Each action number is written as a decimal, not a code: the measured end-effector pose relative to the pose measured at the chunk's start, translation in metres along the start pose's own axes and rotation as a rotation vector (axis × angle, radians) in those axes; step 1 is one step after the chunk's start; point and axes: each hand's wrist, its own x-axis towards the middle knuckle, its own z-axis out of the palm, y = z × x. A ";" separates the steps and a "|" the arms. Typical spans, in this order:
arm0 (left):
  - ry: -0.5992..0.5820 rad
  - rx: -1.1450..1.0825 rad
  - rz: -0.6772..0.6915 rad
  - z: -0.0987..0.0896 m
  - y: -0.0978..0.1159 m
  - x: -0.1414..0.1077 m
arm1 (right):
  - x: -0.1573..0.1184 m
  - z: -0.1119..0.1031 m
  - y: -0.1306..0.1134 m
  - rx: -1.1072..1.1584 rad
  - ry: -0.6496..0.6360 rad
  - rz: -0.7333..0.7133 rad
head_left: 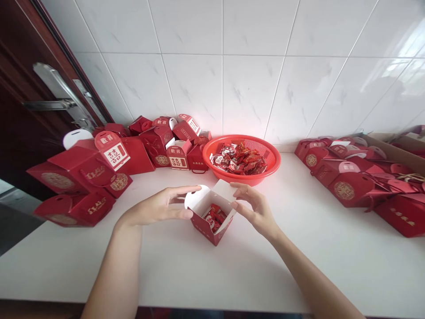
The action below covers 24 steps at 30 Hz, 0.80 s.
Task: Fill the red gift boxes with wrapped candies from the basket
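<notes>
A small red candy box (206,223) with a white inside stands upright on the table, its top flaps raised. Red-wrapped candies (215,217) lie in it. At its left side, my left hand (159,206) grips the box by the rounded flap, index finger behind and thumb near the front corner. My right hand (255,206) has its thumb and fingers on the white flap at the right side. Just behind the box is a red plastic basket (274,166) with a heap of wrapped candies (241,159).
Closed red gift boxes (89,173) are piled at the left by the dark door (20,88). More red boxes (352,188) stand in rows at the right, near a cardboard carton (392,153). A white tiled wall (252,88) rises behind the white table (212,279).
</notes>
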 end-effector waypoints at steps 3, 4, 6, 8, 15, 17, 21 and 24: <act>0.002 0.030 0.006 0.002 -0.006 0.005 | -0.001 0.001 0.002 -0.021 0.036 -0.015; 0.021 0.052 0.009 0.005 -0.007 0.007 | -0.001 0.002 0.002 -0.032 0.052 -0.019; 0.053 0.087 0.024 0.010 -0.007 0.012 | -0.002 0.002 0.002 -0.038 0.068 -0.032; 0.056 0.102 0.049 0.015 -0.005 0.014 | -0.002 0.003 0.000 -0.032 0.043 -0.047; 0.061 0.140 0.085 0.023 0.001 0.015 | -0.004 0.004 -0.002 -0.146 -0.082 -0.034; 0.081 0.127 0.096 0.028 0.002 0.016 | -0.004 0.005 -0.002 -0.177 -0.081 -0.064; 0.100 0.048 0.125 0.035 0.003 0.020 | -0.004 0.005 -0.001 -0.212 -0.094 -0.127; 0.099 0.083 0.145 0.036 0.004 0.021 | -0.005 0.004 -0.002 -0.227 -0.106 -0.137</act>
